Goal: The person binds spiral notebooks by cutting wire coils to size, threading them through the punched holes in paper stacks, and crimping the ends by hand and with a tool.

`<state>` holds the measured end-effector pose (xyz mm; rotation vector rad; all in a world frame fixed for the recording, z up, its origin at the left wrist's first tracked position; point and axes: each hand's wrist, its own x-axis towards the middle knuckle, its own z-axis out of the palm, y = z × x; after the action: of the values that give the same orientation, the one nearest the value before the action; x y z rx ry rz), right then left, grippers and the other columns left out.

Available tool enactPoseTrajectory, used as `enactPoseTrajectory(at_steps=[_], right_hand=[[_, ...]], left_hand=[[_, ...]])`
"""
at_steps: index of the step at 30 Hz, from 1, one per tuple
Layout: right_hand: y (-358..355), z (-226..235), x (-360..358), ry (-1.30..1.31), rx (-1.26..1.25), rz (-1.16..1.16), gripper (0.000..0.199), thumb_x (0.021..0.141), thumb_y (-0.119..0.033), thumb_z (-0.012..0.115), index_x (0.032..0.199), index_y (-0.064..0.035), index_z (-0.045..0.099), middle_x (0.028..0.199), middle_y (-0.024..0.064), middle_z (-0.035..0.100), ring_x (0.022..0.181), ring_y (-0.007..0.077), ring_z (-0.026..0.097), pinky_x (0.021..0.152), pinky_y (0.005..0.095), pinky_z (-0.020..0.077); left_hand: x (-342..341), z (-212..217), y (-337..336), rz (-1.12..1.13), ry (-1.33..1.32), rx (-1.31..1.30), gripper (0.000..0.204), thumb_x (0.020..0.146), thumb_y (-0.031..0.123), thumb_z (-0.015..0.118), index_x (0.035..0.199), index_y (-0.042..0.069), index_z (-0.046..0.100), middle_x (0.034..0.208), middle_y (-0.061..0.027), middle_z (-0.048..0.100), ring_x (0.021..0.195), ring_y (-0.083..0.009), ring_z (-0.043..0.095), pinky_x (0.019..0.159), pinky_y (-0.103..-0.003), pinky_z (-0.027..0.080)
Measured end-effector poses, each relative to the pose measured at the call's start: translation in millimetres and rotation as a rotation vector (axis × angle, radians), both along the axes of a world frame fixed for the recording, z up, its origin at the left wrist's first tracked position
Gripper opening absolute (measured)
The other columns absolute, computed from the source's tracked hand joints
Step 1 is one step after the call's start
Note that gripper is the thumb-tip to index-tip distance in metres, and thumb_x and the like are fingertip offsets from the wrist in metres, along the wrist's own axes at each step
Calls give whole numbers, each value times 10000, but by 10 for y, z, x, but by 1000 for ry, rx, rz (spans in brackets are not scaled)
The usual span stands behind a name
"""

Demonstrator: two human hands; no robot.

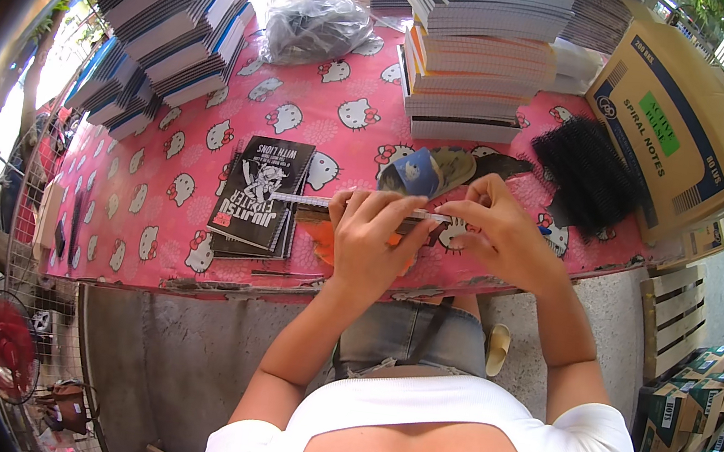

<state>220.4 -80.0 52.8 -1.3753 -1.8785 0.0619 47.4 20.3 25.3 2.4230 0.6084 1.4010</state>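
Observation:
My left hand point(369, 240) grips the edge of a thin notebook point(327, 215) held over the front edge of the pink cat-print table point(157, 201). My right hand point(497, 229) pinches the right end of the same notebook's white spine strip. A small stack of black-covered spiral notebooks point(259, 195) lies just left of my left hand. Behind my hands sits a blue tape roll point(412, 173) beside dark flat discs.
Tall piles of notebooks point(483, 51) stand at the back centre, more piles point(170, 22) at the back left. A grey plastic bag point(314, 26) lies between them. Black spiral coils point(589, 177) and a cardboard box point(686, 130) sit right. A red fan point(4, 345) stands lower left.

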Motion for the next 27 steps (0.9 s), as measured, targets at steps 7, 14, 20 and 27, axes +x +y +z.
enactPoseTrajectory(at_steps=[7,14,20,27], right_hand=[[-53,-65,-147,241,-184,-219,315,789,-179,721,1063,-73,605,824,103,571,713,274,617,626,351,494],[-1,-79,-195,-3,52,-256,231,841,-240,659,987,-71,596,809,85,574,703,299,615,566,382,482],[43,-27,-261,-129,-91,-225,181,838,-180,650,967,-55,624,871,105,592,741,286,625,574,360,508],[769,-711,900,-325,-173,-68,412,770,-135,687,1154,-42,572,1025,152,649,885,335,642,774,395,529]], left_hand=[[-72,4,41,38,112,20,226,674,222,798,852,118,706,800,-4,639,857,-192,587,927,-407,316],[-65,-20,69,-15,95,-3,194,676,214,777,834,132,700,815,1,639,830,-203,575,951,-410,306],[-133,-64,61,-7,109,-18,206,677,214,777,851,132,702,827,0,646,825,-203,577,943,-415,323],[-125,25,48,13,42,35,306,695,267,787,949,126,694,822,-5,648,821,-199,596,948,-418,337]])
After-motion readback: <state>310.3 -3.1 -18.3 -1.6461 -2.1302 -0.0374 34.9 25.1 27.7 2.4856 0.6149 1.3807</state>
